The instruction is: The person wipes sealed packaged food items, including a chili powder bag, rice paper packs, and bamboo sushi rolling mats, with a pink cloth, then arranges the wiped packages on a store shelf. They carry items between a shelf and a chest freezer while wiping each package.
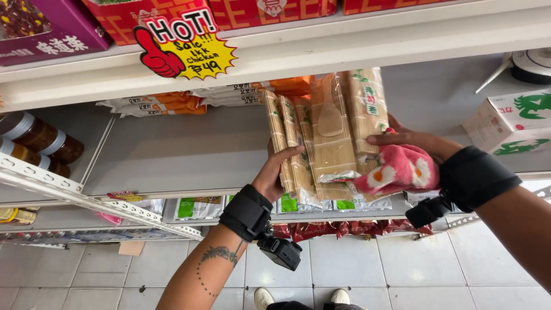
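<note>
Both hands steady upright bamboo mat packs (327, 138) on the shelf (172, 152): left hand (274, 172) gripping them, right hand (410, 143) clutching a pink cloth (399, 169).

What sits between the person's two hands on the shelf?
In the head view, a row of wrapped bamboo mats stands between the left hand and the right hand, which also holds a pink cloth.

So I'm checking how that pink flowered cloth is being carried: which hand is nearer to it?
Right. The right hand holds the pink cloth against the bamboo mat packs. The left hand grips the far-left pack, apart from the cloth.
</note>
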